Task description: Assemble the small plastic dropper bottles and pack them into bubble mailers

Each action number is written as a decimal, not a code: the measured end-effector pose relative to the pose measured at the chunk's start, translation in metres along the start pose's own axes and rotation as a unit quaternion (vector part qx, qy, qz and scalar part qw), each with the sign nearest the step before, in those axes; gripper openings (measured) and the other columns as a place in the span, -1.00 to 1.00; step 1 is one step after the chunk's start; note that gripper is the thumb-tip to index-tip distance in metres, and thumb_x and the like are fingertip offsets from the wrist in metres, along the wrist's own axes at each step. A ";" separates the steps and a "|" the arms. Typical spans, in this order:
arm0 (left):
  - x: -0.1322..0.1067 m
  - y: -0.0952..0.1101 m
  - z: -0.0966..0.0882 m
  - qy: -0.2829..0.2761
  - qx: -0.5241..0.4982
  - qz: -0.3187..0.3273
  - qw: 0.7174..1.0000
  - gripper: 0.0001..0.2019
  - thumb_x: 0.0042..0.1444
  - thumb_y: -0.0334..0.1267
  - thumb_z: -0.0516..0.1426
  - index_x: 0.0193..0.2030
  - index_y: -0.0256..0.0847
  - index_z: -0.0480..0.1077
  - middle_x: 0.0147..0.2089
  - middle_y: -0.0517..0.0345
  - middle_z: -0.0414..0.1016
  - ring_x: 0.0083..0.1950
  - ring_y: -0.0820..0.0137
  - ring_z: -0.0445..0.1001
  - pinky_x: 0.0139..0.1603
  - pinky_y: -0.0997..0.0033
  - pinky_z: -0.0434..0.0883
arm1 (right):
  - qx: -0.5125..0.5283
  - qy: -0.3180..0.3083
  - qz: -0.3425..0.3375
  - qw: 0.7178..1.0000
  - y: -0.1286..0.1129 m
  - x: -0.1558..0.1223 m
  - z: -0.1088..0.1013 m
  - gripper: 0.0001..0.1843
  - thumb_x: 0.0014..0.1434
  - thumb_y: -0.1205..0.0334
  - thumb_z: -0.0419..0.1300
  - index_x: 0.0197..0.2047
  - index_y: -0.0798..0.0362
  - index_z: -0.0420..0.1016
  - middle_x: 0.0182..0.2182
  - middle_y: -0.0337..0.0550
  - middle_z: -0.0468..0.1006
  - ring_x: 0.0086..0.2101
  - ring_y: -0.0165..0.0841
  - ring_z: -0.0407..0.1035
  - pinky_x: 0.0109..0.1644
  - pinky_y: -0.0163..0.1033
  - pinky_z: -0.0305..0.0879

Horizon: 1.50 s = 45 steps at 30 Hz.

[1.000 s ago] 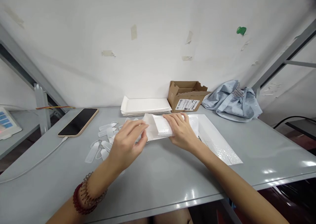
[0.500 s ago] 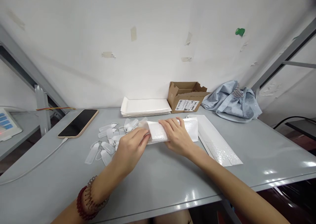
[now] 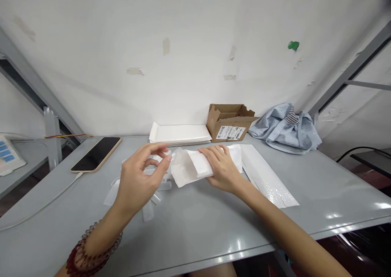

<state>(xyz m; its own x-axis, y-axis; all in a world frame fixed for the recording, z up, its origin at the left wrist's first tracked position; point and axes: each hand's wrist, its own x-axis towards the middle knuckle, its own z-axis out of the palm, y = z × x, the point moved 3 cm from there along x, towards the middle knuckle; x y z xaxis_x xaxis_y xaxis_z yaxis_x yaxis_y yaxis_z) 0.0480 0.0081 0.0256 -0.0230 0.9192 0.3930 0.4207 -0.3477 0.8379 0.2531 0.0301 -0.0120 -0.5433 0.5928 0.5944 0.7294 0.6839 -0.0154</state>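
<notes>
My right hand (image 3: pixel 221 168) lies closed over a white bubble mailer (image 3: pixel 189 170) on the grey table (image 3: pixel 198 224), holding it with its open end facing left. My left hand (image 3: pixel 137 181) is lifted just off the table at that opening, fingers pinched on a bunch of clear plastic tags (image 3: pixel 152 201) that hang under the palm. A few more clear tags (image 3: pixel 110 192) lie on the table behind the left hand, partly hidden by it.
A second flat mailer (image 3: pixel 267 177) lies to the right. A stack of mailers (image 3: pixel 180 133), an open cardboard box (image 3: pixel 229 122) and a blue cloth bag (image 3: pixel 285 128) stand by the wall. A phone (image 3: pixel 96 154) with a cable lies at left.
My left hand has risen from the table with a bunch of clear tags and the mailer's open end has lifted toward it. The right hand has stayed on the mailer.
</notes>
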 end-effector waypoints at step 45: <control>-0.020 -0.017 0.036 0.016 0.234 0.498 0.835 -0.70 0.13 -0.61 0.00 -0.02 -0.35 0.33 -0.18 -0.12 0.59 -0.10 0.24 0.56 -0.09 0.25 0.54 | 0.059 0.232 -0.142 0.960 -0.038 -0.011 -0.023 -0.67 0.19 0.54 -0.01 -0.03 0.15 0.40 -0.32 0.01 0.63 -0.19 -0.31 0.52 -0.09 -0.14 0.45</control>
<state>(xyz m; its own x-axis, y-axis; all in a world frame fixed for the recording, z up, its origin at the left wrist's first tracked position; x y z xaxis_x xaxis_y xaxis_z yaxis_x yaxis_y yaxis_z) 0.0743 0.0025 -0.0101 0.5287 0.2085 0.8228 0.5537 -0.8194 -0.1482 0.2413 -0.0122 0.0009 -0.4490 0.1406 0.8824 0.5128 0.8493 0.1256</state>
